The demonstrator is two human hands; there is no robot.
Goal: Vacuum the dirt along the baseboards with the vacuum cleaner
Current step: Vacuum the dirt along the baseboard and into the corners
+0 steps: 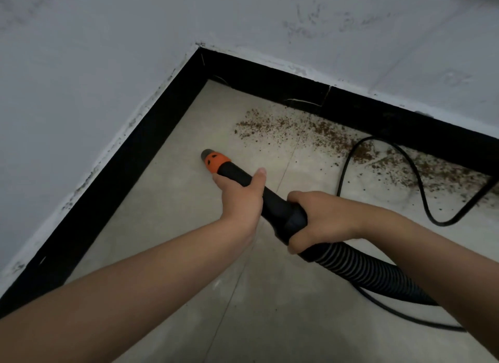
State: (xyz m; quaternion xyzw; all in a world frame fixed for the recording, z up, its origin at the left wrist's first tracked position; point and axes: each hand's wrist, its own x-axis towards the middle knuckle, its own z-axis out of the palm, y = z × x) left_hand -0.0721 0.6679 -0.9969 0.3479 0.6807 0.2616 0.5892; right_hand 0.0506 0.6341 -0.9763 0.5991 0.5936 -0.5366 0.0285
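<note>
You're mid-approach: left hand (240, 198) wraps the vacuum nozzle (216, 161), right hand (316, 222) grips the hose cuff (286, 216). Tip sits on bare floor (167, 200), short of the dirt (318, 135) along the right baseboard (378, 114). Swing right next. Mind the cord (421, 189) looping through the debris; corner room is tight.
</note>
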